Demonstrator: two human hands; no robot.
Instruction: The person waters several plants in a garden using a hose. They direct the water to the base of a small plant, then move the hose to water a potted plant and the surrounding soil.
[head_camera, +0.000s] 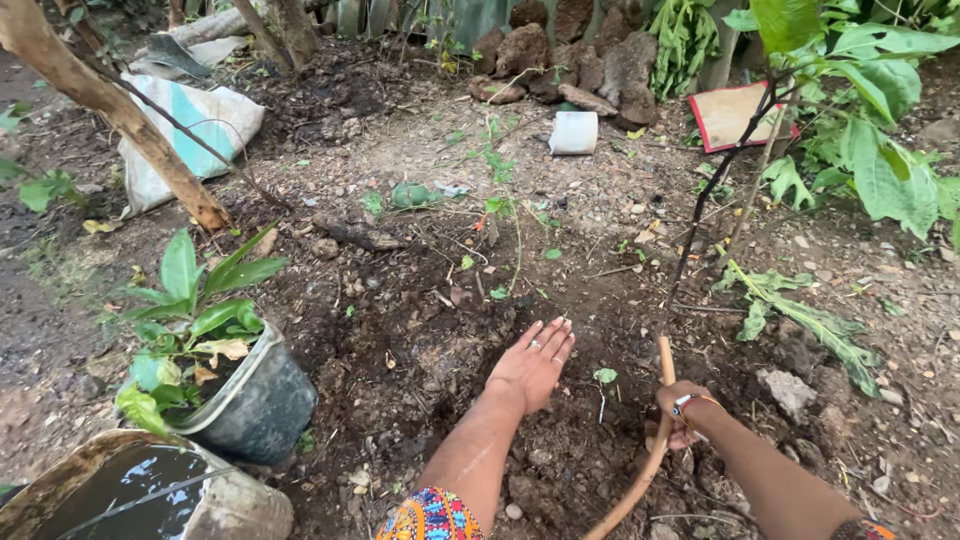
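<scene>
Seedling bed under hand work; risk of damage to young plant.

Left to right: water-filled container (140, 490) at lower left, tilted dark pot (262, 400) of leafy plants just beside it, close to the worked soil and liable to tip if knocked. Left hand (533, 362) open, fingers spread, palm flat on loose dark soil (420, 350). Small seedling (604, 378) upright between the two hands, near both; likely crushed or uprooted by a careless press or swing. Right hand (680, 412) closed around a wooden stick (655, 440), tip pointing upward just beside the seedling. Thin dark sapling stem (705, 200) rising beyond, at risk of snagging. Ground uneven, bare earth with stones, clods and scattered litter; white sack (205, 125) at upper left, white cup (574, 132) and red-edged board (728, 115) farther back. Outdoor garden plot, shaded.
</scene>
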